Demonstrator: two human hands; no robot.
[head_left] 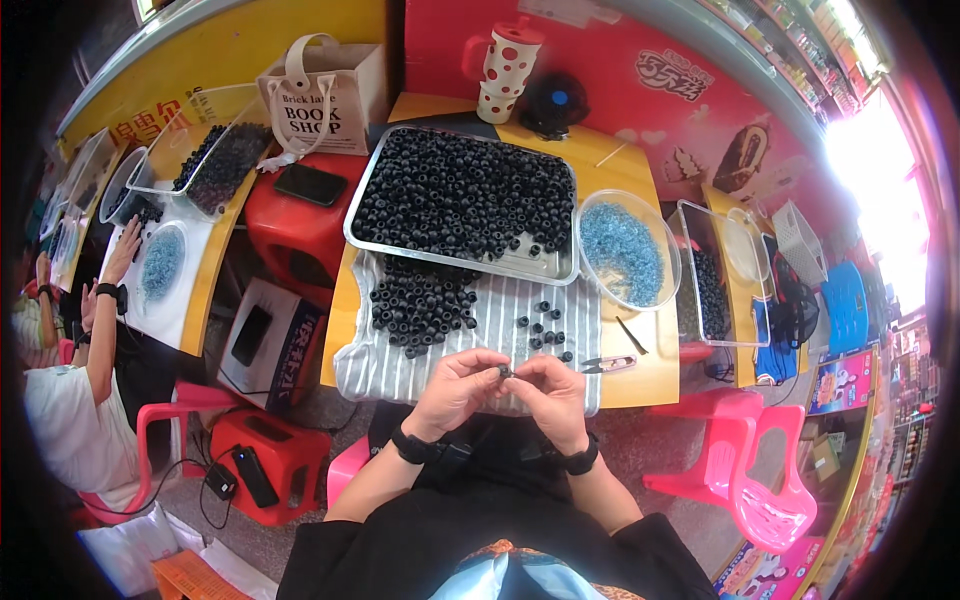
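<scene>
My left hand (455, 395) is closed in a pinch on a small black bead (504, 371) with a hole, just over the table's near edge. Right beside it, my right hand (550, 400) is also pinched closed, its fingertips meeting at the bead; anything small between them is hidden. Under and beyond my hands lies a striped grey cloth (490, 330). On it sit a heap of black beads (420, 310) at left and several loose ones (540, 325) at right. A metal tray (545, 266) full of black beads stands behind, with a round tub (676, 270) of pale blue beads on its right.
Small thread snips (610, 364) and a thin black tool (633, 337) lie right of my hands. A spotted tumbler (508, 65) and black fan (553, 103) stand at the back. Pink chairs (745, 470) are at right; at left, red stools (270, 470) and a co-worker's hands (120, 255).
</scene>
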